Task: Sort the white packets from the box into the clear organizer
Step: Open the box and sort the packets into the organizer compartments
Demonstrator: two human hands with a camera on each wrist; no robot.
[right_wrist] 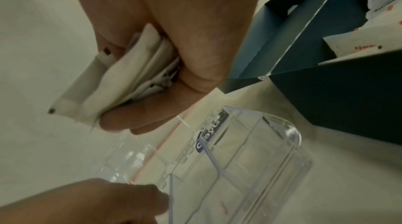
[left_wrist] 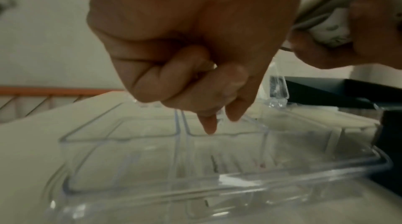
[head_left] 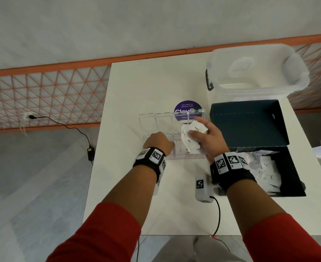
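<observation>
Several white packets (head_left: 196, 128) are squeezed in the right hand (head_left: 208, 138), right above the clear organizer's (head_left: 156, 120) right end; the left hand (head_left: 158, 141), fingers curled and empty, steadies its near-left side.

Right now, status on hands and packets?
Right hand grips packet stack over organizer. Left hand at organizer, grip unclear. Box still stocked.

The right hand (right_wrist: 174, 42) grips folded white packets (right_wrist: 121, 79) above the clear organizer (right_wrist: 250, 167).
</observation>
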